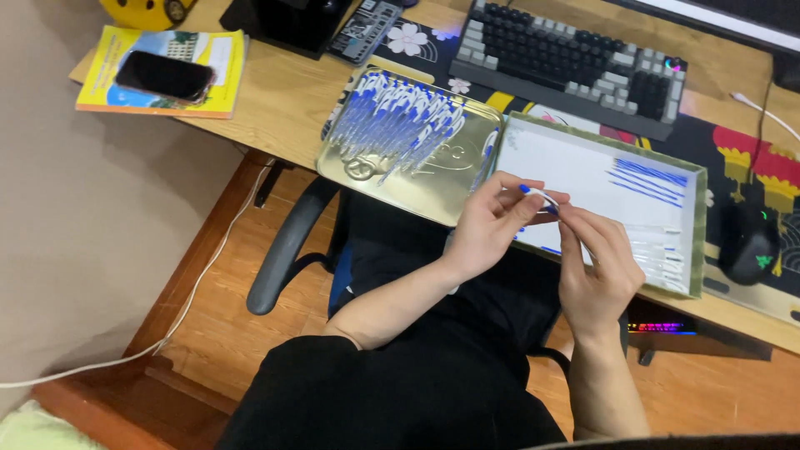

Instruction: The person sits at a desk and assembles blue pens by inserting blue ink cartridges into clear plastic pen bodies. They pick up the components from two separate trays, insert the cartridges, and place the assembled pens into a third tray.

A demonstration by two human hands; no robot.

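Observation:
My left hand and my right hand meet over the near edge of a green-rimmed white tray, both pinching one small pen part with a blue tip. In that tray lie thin blue refills at the upper right and clear pen barrels along the right side. To the left, a gold metal tray holds a heap of several blue-and-clear pens.
A dark keyboard lies behind the trays on a patterned desk mat, with a black mouse at the right. A phone rests on a yellow booklet at the desk's left corner. A black chair armrest is below.

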